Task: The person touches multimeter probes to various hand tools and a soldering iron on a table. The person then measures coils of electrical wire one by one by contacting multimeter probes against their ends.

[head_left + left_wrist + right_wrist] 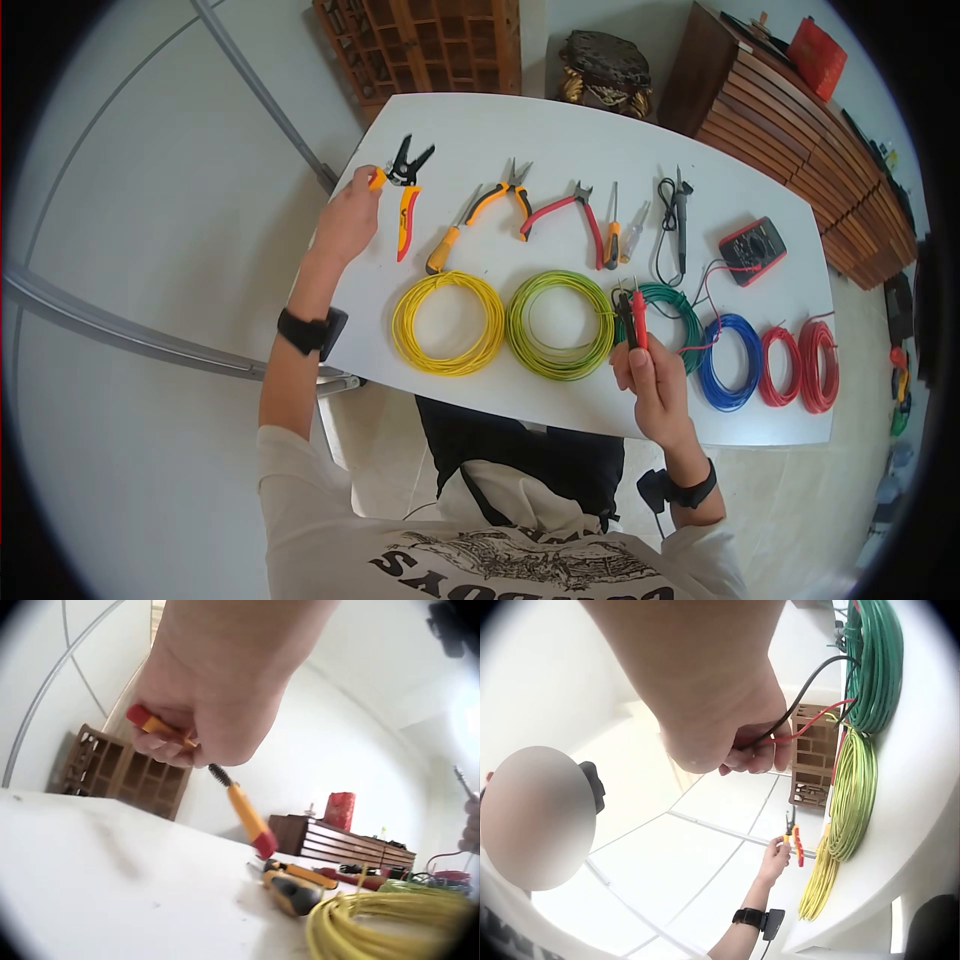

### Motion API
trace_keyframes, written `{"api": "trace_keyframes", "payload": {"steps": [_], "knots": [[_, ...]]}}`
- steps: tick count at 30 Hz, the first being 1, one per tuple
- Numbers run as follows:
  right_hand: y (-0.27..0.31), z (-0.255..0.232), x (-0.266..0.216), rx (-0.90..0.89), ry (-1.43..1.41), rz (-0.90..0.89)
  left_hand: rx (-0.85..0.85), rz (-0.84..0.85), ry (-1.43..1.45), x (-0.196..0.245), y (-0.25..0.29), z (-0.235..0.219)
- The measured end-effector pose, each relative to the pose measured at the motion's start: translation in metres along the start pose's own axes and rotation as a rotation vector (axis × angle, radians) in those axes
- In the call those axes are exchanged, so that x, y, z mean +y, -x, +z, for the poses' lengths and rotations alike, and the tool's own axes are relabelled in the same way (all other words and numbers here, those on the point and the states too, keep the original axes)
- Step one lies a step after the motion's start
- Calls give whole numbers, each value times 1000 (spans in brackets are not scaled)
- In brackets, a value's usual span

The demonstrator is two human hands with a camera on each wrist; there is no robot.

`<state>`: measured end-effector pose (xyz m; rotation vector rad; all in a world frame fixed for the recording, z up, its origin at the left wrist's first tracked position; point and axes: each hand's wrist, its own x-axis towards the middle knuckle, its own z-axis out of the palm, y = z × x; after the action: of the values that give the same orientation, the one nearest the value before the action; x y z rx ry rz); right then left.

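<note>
At the table's left end, my left hand (348, 222) grips one handle of the wire strippers (407, 222), which have black jaws and red-and-yellow handles. The other handle (247, 816) hangs free and spread apart in the left wrist view. My right hand (657, 388), over the front of the table, holds a red test probe (640, 315) and a black test probe (626, 318) together, tips up. Their black lead (810, 686) and red lead (810, 727) trail from the fist in the right wrist view. The multimeter (753, 250) lies at the right.
Coils of yellow (399, 325), yellow-green (518, 330), green (690, 310), blue (709, 370) and red wire (821, 370) line the front. Behind them lie pliers (527, 207), red-handled cutters (598, 235), screwdrivers (442, 250) and a soldering iron (682, 225).
</note>
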<state>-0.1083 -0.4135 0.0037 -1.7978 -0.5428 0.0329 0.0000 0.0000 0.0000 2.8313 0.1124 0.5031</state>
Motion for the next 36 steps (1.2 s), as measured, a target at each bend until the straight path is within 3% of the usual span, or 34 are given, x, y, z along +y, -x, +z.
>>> {"api": "trace_keyframes", "payload": {"steps": [2,5,10,22,28,30,33,36], "knots": [[-3,-3,-5,-2,15,27,16,120,307,32,13,-23],[-14,-3,-11,0,19,56,-74,214,520,81,43,-41],[-28,2,-16,-53,49,25,-154,291,593,129,72,-44],[-35,5,-11,-113,64,2,-188,380,654,140,76,-36],[-35,3,-18,-78,279,23,-218,430,686,138,79,-32],[-34,-3,-16,-226,12,156,-215,426,670,139,79,-33],[-34,-5,-11,-296,-180,177,-250,412,691,138,81,-32],[-34,-6,-14,-312,-218,206,-237,417,698,137,84,-31]]}}
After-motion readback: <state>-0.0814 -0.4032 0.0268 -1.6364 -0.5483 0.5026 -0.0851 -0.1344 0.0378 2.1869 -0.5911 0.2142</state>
